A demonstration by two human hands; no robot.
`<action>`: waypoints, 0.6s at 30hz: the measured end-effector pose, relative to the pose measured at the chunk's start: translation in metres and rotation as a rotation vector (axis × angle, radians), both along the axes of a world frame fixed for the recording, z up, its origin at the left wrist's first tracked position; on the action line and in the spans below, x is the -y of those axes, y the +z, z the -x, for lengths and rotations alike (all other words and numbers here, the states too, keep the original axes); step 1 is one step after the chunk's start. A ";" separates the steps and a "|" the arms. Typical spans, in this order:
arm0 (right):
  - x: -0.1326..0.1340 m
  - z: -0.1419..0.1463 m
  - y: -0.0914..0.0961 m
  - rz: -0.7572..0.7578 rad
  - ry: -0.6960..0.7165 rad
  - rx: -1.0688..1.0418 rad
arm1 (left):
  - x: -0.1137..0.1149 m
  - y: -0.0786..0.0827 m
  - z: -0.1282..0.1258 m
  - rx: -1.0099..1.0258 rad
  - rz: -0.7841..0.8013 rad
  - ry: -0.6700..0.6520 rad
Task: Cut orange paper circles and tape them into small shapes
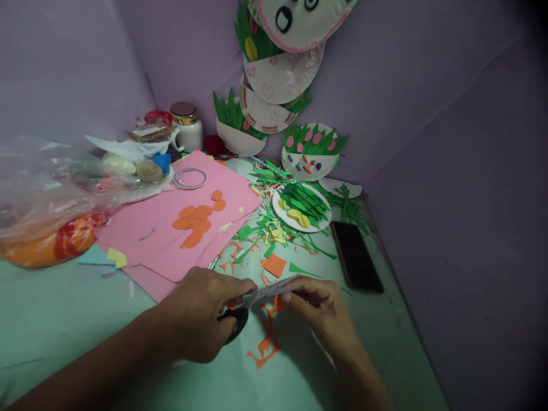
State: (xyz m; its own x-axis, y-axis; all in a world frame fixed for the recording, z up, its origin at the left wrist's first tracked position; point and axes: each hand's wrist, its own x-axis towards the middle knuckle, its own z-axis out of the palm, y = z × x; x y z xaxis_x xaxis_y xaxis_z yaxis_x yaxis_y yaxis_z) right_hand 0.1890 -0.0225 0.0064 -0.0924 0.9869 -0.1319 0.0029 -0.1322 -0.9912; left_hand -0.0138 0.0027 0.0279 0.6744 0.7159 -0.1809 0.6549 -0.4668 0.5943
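Note:
My left hand [201,311] is closed round black-handled scissors [235,322], whose blades point right into a folded piece of paper [274,288]. My right hand [319,311] pinches that paper from the right, and a bit of orange shows under its fingers. Both hands hover just above the pale green table [64,319]. Orange scraps [263,348] lie on the table under the hands.
Pink sheets [171,228] with several orange ovals [194,220] lie to the left. A black phone [355,257] lies at the right. Paper plates with green strips [302,206] and green offcuts sit behind. A plastic bag [47,194], tape ring [189,178] and white jar [187,125] stand at the far left.

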 end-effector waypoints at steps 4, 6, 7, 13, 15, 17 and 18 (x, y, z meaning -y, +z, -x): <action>0.000 0.001 0.001 0.001 -0.001 0.018 | 0.000 -0.001 0.000 0.027 0.000 0.011; 0.000 0.001 0.002 0.009 -0.004 0.021 | 0.000 -0.002 -0.001 0.039 0.002 0.025; 0.000 0.001 0.003 0.014 -0.004 0.020 | 0.000 -0.002 -0.001 0.042 0.006 0.025; 0.001 0.001 0.003 0.025 -0.012 0.025 | -0.001 0.005 -0.001 0.063 0.088 0.005; 0.001 0.001 0.000 0.039 -0.025 0.022 | -0.002 0.004 0.000 0.103 0.181 0.025; 0.000 0.001 -0.004 0.061 -0.053 0.011 | -0.004 -0.003 0.000 0.188 0.304 0.125; -0.001 0.000 -0.006 0.073 -0.076 0.005 | -0.004 -0.008 -0.001 0.224 0.341 0.190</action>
